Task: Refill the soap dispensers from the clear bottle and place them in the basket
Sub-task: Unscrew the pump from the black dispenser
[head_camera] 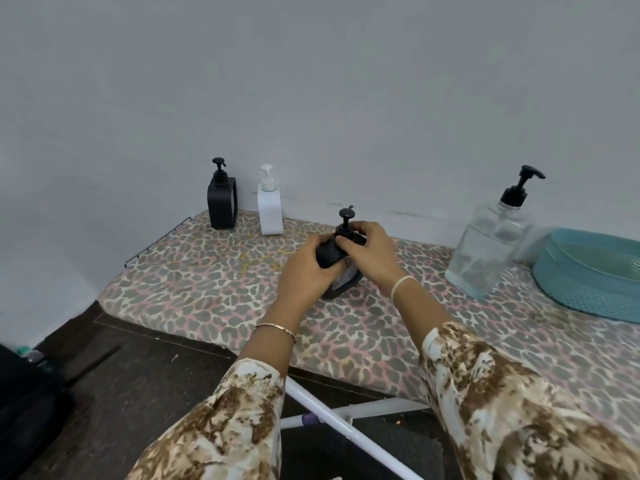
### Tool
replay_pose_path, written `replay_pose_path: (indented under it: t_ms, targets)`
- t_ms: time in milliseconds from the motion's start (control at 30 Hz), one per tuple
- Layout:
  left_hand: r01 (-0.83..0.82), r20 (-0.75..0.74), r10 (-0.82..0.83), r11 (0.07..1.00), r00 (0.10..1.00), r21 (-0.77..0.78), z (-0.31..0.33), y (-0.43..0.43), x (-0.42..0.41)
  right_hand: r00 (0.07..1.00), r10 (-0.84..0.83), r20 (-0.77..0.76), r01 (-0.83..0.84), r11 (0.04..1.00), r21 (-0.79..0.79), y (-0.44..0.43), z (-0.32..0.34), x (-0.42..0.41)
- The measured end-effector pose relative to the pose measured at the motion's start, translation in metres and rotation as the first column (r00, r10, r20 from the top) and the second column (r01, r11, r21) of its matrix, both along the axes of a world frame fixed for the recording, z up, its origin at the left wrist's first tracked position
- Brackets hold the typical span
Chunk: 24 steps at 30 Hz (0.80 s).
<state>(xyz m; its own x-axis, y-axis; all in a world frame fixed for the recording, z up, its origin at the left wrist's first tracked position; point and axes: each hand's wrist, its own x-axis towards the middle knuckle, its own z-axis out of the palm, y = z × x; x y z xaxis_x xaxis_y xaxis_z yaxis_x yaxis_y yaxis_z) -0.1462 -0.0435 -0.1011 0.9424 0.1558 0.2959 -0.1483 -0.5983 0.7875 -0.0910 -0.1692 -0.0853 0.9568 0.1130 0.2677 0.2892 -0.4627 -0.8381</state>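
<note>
A black soap dispenser (332, 254) stands on the leopard-print board (214, 278) in the middle. My left hand (308, 271) grips its body from the left. My right hand (370, 251) holds it near the pump collar, fingers curled over the top. The large clear bottle (488, 247) with a black pump stands to the right, partly filled with clear liquid. Beside it at the far right lies the teal basket (588, 285). A second black dispenser (221, 202) and a white dispenser (270, 209) stand against the wall at the back left.
The board's front edge runs diagonally above a dark floor (138, 375). White metal legs (346, 420) show below the board. A dark bag (27, 403) sits at the lower left. A grey wall (311, 98) backs the board.
</note>
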Motion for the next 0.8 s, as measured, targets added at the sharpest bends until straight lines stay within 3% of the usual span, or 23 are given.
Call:
replay_pose_path:
  t_ms: [233, 367, 567, 800]
  targets:
    - [-0.002, -0.040, -0.004, 0.989, 0.999, -0.145, 0.000, -0.002, 0.004, 0.989, -0.125, 0.078, 0.138, 0.969, -0.205, 0.003, 0.008, -0.004]
    - [-0.013, -0.047, 0.004, 0.980, 0.999, -0.200, 0.001, -0.002, 0.003, 0.977, -0.178, 0.121, 0.198, 0.962, -0.188, -0.006, 0.012, -0.006]
    - [0.001, -0.057, -0.014, 0.974, 0.998, -0.225, 0.003, -0.003, 0.005, 0.995, -0.068, 0.070, 0.077, 0.988, -0.133, 0.000, 0.008, -0.008]
    - [-0.013, -0.040, 0.004, 0.973, 0.999, -0.231, -0.001, -0.004, 0.005, 0.996, -0.075, 0.056, 0.084, 0.981, -0.173, 0.009, 0.007, 0.000]
